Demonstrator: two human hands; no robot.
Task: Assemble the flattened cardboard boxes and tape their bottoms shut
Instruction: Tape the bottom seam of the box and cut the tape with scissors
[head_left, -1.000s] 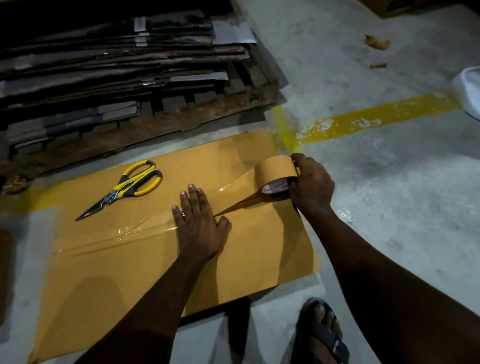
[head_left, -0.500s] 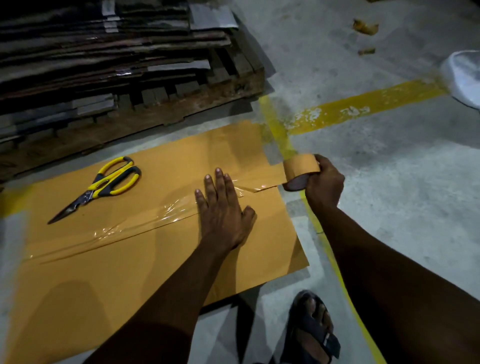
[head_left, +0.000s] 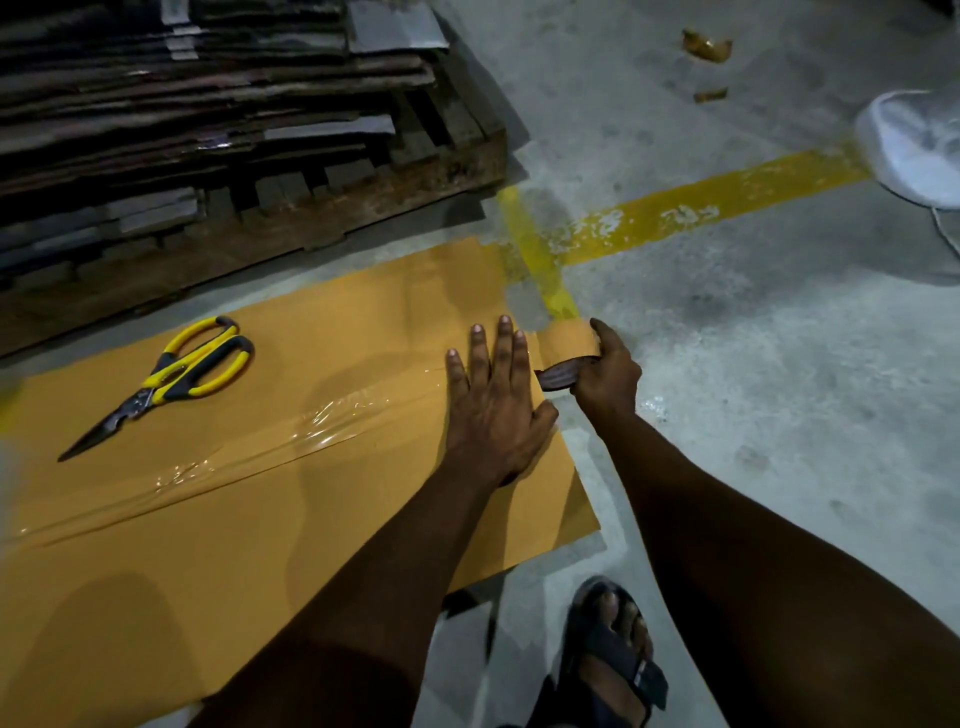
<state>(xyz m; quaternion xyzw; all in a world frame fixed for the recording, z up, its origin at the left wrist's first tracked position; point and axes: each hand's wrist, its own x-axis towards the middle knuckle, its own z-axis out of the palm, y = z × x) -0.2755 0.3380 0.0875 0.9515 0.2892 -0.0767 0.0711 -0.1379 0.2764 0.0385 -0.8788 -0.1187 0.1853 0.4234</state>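
So the flattened cardboard box (head_left: 218, 561) lies flat on the concrete floor (head_left: 753, 389), right in front of a wooden pallet (head_left: 337, 208) stacked with more flat cardboard. The left hand (head_left: 493, 410) is palm-down with straight fingers at the box's right edge, pressing on the shiny tape strip (head_left: 234, 467) that runs across the board. The right hand (head_left: 608, 374) grips the tape roll (head_left: 569, 340) just past that edge, right beside the left fingertips. Yellow-handled scissors (head_left: 176, 374) sit on the cardboard, well off to the left. A sandaled foot (head_left: 613, 644) shows near the box's lower corner.
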